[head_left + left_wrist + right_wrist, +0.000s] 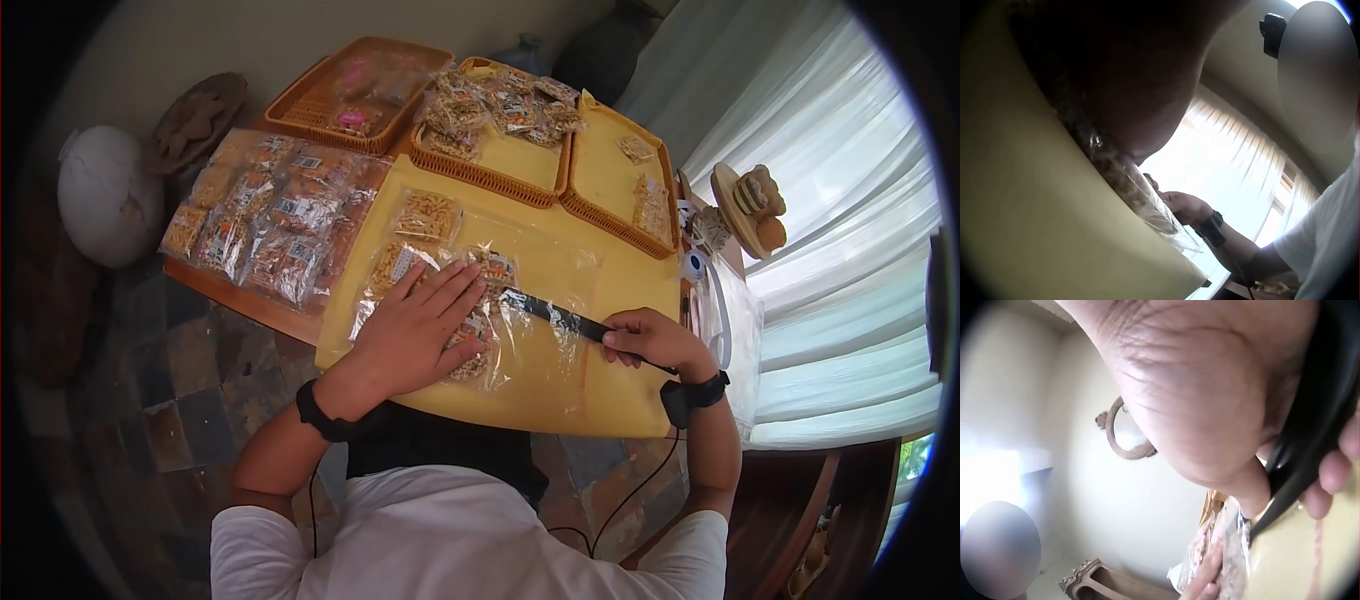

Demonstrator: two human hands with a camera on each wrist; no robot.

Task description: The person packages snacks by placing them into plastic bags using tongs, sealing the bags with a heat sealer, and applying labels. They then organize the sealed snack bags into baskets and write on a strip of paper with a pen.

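Likely cutting: your straight-fingered left hand [425, 325] presses clear-bagged tan snacks [470, 362], right hand [655, 340] grips long black blade-like tool [555, 314]; next needs steadiness.

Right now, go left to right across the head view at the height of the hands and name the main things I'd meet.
Patchwork stone-tiled floor → bare left hand → long, flat black tool, mostly between the hands → bare right hand → sheer white fabric curtain.
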